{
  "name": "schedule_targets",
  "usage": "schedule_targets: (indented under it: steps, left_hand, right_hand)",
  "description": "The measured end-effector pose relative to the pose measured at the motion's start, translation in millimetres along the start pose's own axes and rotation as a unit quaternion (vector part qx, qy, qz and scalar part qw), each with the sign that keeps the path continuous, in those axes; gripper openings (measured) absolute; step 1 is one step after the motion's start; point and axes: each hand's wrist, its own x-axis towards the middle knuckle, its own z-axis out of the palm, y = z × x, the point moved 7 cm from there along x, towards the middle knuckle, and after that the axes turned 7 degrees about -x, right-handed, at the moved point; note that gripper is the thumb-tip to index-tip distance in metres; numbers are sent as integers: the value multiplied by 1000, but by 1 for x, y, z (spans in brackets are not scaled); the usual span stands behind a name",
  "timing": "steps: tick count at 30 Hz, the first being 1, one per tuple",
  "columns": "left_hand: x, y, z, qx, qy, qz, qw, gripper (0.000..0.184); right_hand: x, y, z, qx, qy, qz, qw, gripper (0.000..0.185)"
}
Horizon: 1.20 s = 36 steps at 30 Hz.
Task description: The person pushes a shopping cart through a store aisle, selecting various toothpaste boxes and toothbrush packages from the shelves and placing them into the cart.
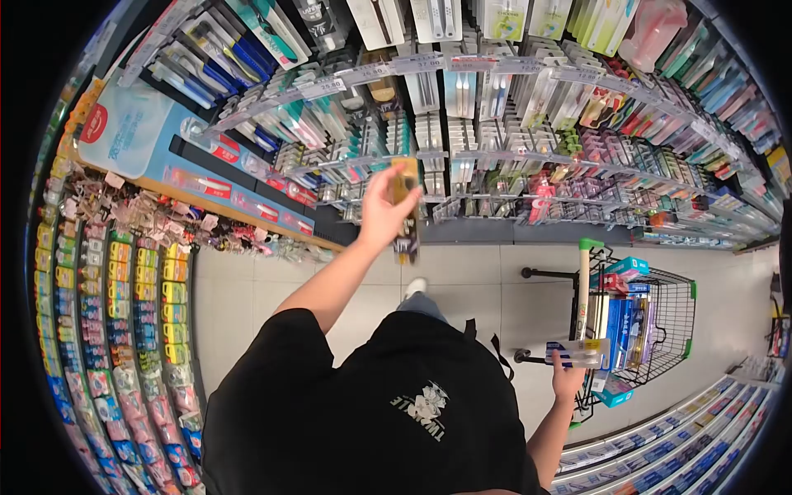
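My left hand [385, 213] is raised in front of the shelf, its fingers closed around a narrow gold-and-black toothbrush pack [406, 244]. The pack is upright and partly covered by my fingers; its print is too blurred to read. Low on the right, my right hand [567, 378] grips a clear, blue-and-white toothbrush pack [592, 354] beside the handle [584, 289] of a shopping cart [672, 318]. Blue boxes [620, 330] and other packaged goods lie inside the cart.
Shelves ahead carry rows of hanging toothbrush packs [462, 95] behind price strips [421, 64]. A display board [132, 136] juts out at the left, beside racks of colourful packets [120, 280]. Another low shelf [685, 437] runs along the lower right. Pale floor tiles [470, 289] lie below.
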Motion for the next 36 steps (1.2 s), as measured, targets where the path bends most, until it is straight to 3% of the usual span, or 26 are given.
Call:
schedule_targets:
  steps: [2, 3, 10, 16, 24, 27, 36]
  left_hand:
    - [40, 22, -15, 95, 20, 31, 995, 53]
    - [58, 14, -22, 137, 37, 89, 986, 56]
    - [144, -17, -41, -41, 72, 162, 983, 54]
    - [162, -42, -46, -40, 110, 203, 972, 57]
    - [173, -41, -52, -70, 64, 240, 966, 68]
    - [175, -43, -51, -107, 47, 221, 968, 67]
    - [172, -14, -51, -78, 42, 291, 953, 65]
  right_hand:
    - [-9, -8, 8, -4, 3, 10, 1000, 51]
    - [-13, -13, 12, -20, 5, 8, 1000, 52]
    - [-39, -46, 40, -86, 59, 35, 994, 53]
    - [-58, -97, 47, -86, 81, 50, 992, 48]
    - [-79, -130, 76, -96, 79, 47, 991, 46]
    - [-88, -140, 88, -107, 79, 57, 990, 45]
    - [-102, -199, 103, -93, 84, 50, 991, 42]
